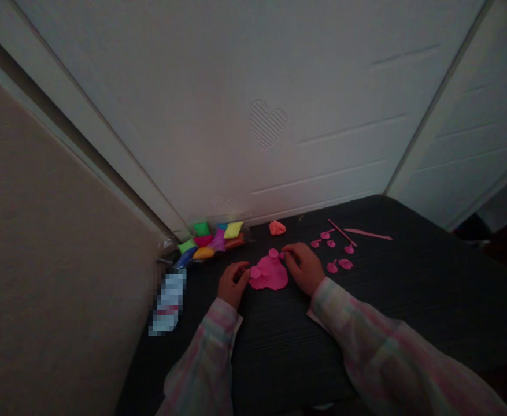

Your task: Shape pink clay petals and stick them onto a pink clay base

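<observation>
A flattened sheet of pink modelling clay [274, 280] lies on the dark table, with small raised round bits on its top and left side. My left hand [232, 284] is curled at the sheet's left edge, thumb and fingertips closed on the clay there. From the right, my right hand [306, 267] pinches a small pink clay piece [281, 255] beside the upper right edge of the sheet. To the right of that hand lie several small pink clay pieces [332, 266], some with short stems.
A thin pink stick [342, 232] and a flat pink modelling knife [368, 234] lie at the back right. An orange clay lump [277, 227] sits near the white panel. Bright clay packets [203, 253] are at the back left, and a blurred pale packet [169, 303] lies by the wall.
</observation>
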`<state>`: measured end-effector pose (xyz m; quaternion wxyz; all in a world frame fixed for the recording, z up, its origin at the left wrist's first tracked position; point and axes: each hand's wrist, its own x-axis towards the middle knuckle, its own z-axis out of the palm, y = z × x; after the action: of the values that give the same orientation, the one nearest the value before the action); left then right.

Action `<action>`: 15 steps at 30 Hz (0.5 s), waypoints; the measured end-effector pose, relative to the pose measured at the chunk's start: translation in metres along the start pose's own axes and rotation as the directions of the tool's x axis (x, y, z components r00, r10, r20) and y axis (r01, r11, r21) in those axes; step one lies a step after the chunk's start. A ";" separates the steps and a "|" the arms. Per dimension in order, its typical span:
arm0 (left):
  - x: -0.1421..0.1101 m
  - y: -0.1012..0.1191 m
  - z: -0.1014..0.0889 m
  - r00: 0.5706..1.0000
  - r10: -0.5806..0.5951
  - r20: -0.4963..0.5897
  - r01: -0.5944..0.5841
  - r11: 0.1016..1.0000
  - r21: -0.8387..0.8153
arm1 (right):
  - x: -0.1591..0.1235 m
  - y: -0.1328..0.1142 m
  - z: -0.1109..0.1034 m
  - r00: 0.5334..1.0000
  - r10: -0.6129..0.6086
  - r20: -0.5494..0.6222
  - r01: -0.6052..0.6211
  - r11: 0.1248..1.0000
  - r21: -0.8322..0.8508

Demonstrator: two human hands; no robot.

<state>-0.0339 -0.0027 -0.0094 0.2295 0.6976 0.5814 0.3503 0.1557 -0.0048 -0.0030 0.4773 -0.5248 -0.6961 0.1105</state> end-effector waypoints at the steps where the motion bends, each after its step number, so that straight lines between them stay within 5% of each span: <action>1: 0.002 0.002 0.003 1.000 -0.021 0.008 0.022 0.999 -0.028 | -0.001 -0.002 0.000 0.997 -0.056 0.055 0.057 0.998 -0.025; 4: 0.005 0.009 0.008 0.997 -0.066 0.032 0.068 0.995 -0.066 | -0.004 -0.006 -0.001 0.976 -0.147 0.164 0.161 0.984 -0.075; 9: 0.008 0.014 0.009 0.998 -0.057 0.036 0.060 0.994 -0.087 | 0.001 0.000 -0.004 0.999 -0.015 0.043 0.020 0.994 -0.106; 15: 0.010 0.016 0.013 0.980 0.200 -0.019 -0.200 0.980 0.026 | 0.005 0.012 0.003 0.987 0.133 0.090 -0.119 0.982 -0.149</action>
<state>-0.0134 0.0045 -0.0042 0.1785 0.7513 0.5150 0.3722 0.1606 0.0051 -0.0096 0.3954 -0.5946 -0.6904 0.1163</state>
